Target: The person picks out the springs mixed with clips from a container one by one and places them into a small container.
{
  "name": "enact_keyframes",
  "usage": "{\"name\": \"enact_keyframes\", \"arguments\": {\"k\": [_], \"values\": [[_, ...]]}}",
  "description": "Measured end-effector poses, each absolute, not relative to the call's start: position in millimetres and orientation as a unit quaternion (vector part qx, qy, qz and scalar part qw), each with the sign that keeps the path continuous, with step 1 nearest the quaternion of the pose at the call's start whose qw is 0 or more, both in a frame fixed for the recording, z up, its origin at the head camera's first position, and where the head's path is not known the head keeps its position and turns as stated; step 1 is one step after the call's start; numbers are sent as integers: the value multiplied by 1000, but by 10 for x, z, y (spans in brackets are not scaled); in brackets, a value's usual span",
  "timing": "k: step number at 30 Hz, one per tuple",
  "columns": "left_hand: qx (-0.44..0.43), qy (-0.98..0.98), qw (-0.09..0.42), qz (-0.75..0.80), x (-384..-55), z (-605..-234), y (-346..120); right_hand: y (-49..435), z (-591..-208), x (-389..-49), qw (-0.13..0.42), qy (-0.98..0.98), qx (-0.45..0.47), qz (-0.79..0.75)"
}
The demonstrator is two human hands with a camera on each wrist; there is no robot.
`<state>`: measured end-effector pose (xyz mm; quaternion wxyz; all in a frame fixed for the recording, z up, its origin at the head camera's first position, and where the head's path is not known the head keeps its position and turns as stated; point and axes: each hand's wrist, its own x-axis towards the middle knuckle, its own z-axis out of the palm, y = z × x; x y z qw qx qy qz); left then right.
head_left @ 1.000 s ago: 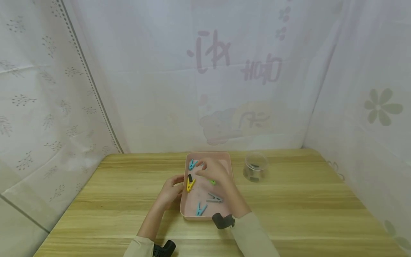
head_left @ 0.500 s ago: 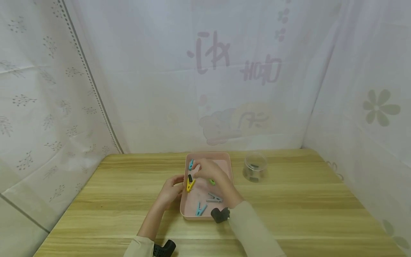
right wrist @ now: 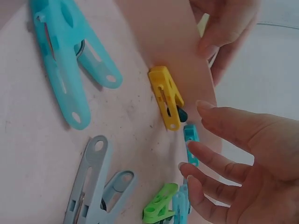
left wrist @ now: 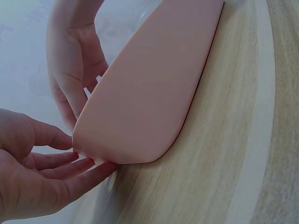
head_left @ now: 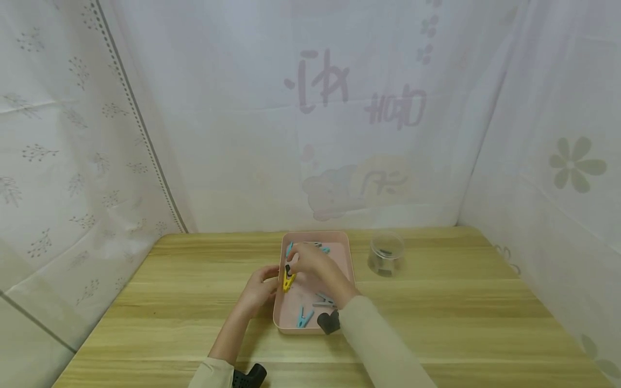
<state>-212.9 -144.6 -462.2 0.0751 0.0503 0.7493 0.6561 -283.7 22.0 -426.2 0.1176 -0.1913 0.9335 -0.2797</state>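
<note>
My right hand point(head_left: 310, 260) reaches over the pink tray point(head_left: 335, 327), its fingers loosely curved and apart, with nothing between them. In the right wrist view those fingertips hang near a teal clothespin point(right wrist: 191, 144) by the tray wall. A yellow clothespin point(right wrist: 164, 99) with a small black piece at its end lies close to the thumb. Against the tray's left wall rests my left hand point(left wrist: 39, 172), its fairly straight fingertips touching the outside. Toward the near end lie a light blue clothespin point(head_left: 304, 318) and a grey one point(right wrist: 91, 179).
A clear round container point(head_left: 385, 253) holding dark pieces stands right of the tray. A green clothespin point(right wrist: 160, 203) lies beside another blue one point(right wrist: 181, 205). The wooden table point(head_left: 461, 302) meets white printed cloth point(head_left: 233, 172) at its back.
My right hand has shifted slightly toward me, nearer the yellow clothespin. Clothespins at the tray's far end have come into view, while the green one is now hidden in the head view. My left hand stays put.
</note>
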Motion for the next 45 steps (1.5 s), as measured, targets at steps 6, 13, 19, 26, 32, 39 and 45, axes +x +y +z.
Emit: {"name": "enact_keyframes", "arguments": {"k": [6,13,19,26,32,39,45], "values": [[50,751,76,654,-2137,-4632,-1456,149,-4317,-2890,124,940,-179,-262],[48,749,80,656,-2138,-4636,-1458,108,-4356,-2899,137,941,-157,-266],[57,755,76,649,-2148,-4652,-1456,83,-4358,-2918,133,948,-153,-246],[57,758,71,646,-2162,-4675,-1456,63,-4357,-2930,140,952,-144,-230],[58,758,74,646,-2160,-4667,-1452,55,-4347,-2937,145,955,-143,-215],[60,766,75,636,-2147,-4663,-1451,58,-4369,-2973,119,959,-180,-181],[61,760,76,642,-2145,-4655,-1451,72,-4368,-2949,111,961,-169,-188]]}}
